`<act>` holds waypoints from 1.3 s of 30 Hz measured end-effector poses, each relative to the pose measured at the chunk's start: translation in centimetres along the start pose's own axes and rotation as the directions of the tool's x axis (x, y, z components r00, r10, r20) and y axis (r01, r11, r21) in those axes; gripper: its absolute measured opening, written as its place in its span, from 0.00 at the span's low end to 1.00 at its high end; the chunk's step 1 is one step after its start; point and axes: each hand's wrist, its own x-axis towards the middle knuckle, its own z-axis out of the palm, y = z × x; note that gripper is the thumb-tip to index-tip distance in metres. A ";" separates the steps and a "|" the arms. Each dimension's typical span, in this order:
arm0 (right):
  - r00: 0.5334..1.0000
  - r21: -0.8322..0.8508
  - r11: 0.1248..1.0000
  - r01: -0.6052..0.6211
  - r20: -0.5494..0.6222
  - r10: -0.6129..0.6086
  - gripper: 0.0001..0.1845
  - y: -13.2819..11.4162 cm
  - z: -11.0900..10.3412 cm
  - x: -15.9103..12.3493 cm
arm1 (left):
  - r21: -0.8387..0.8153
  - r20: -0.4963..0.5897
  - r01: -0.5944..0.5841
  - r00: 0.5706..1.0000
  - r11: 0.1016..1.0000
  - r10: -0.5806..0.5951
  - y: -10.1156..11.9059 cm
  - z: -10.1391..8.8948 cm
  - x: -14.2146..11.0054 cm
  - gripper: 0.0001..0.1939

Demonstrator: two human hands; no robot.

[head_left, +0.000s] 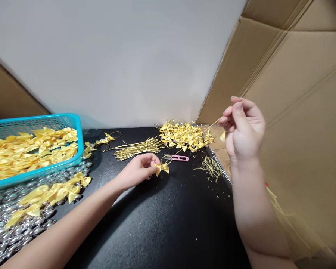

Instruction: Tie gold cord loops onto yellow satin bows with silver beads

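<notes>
Between the thumb and fingers of my left hand is a yellow ribbon bow, held low over the black table. A thin gold cord runs from the bow up to the right, with a small loop beside the bow. My right hand is raised well above the table, its fingers pinched on the far end of this cord. Pink thread snips lie just behind the bow. A bundle of gold cords rests behind my left hand.
At the left stands a turquoise basket of yellow bows. Many shiny silver bells or beads lie before it, with loose bows on top. A heap of bows with cords sits at the back, near cord scraps. Cardboard walls the right side.
</notes>
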 end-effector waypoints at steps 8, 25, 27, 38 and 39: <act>0.968 -0.014 0.982 -0.188 0.165 0.188 0.09 0.9 1.0 -0.8 | 0.135 0.017 -0.050 0.999 0.990 0.048 -1.5 -0.4 0.4 0.06; 0.865 0.052 0.948 -0.315 0.427 0.264 0.08 -0.9 3.3 -3.9 | 0.429 0.224 -0.497 0.868 0.754 0.444 0.7 3.0 -2.1 0.12; 0.846 0.030 0.944 -0.328 0.454 0.279 0.09 -1.1 3.0 -3.7 | 0.395 0.152 -0.439 0.898 0.807 0.413 -0.4 3.6 -1.7 0.21; 0.729 0.027 0.883 -0.468 0.576 0.369 0.08 -0.4 3.2 -3.4 | 0.043 -0.043 -0.293 0.954 0.955 0.295 0.8 4.0 1.8 0.13; 0.740 0.033 0.881 -0.473 0.557 0.377 0.08 0.1 3.3 -3.3 | -0.066 -0.029 -0.286 0.958 0.956 0.284 1.4 4.0 2.0 0.11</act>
